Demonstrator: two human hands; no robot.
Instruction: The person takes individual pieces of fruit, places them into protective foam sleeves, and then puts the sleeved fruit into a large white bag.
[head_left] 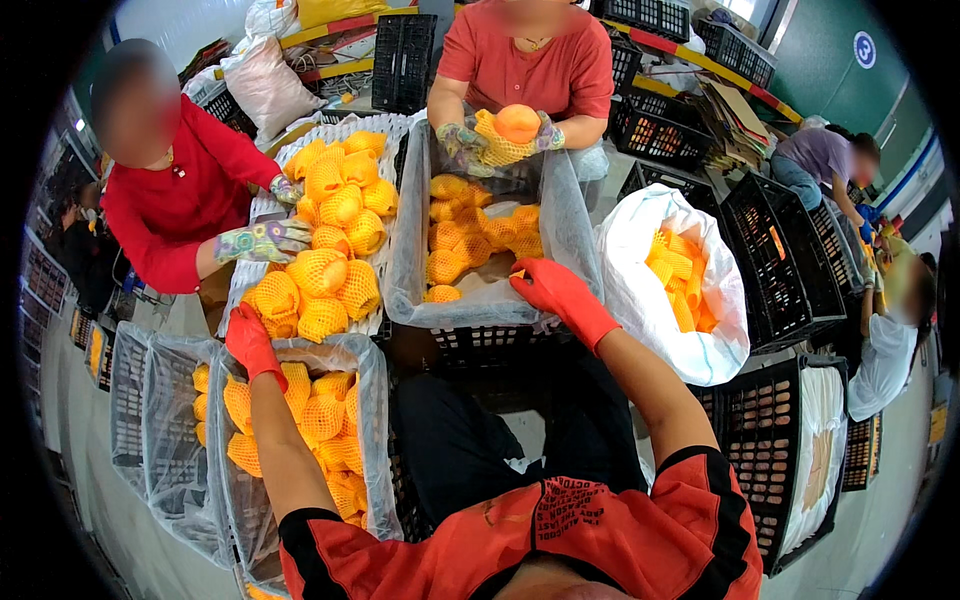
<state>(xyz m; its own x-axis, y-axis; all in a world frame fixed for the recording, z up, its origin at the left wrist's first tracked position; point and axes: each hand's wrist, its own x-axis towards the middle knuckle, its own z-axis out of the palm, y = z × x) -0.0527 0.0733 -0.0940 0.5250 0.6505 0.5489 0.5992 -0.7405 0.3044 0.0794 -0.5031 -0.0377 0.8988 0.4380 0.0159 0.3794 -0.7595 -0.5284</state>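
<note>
Red-gloved left hand (250,342) resting open on lined crate (372,420), right hand (555,292) spread on plastic liner (580,240)

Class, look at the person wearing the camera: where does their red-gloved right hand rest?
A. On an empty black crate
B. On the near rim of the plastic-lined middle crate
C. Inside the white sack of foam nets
B: the right hand lies on the near edge of the lined middle crate holding net-wrapped fruit.

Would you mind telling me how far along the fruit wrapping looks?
Done: the left crate holds many netted fruits. In hand: the left hand rests on its rim, the right hand reaches into the middle crate. Left: that crate's fruit, plus spare nets in the white bag.
</note>
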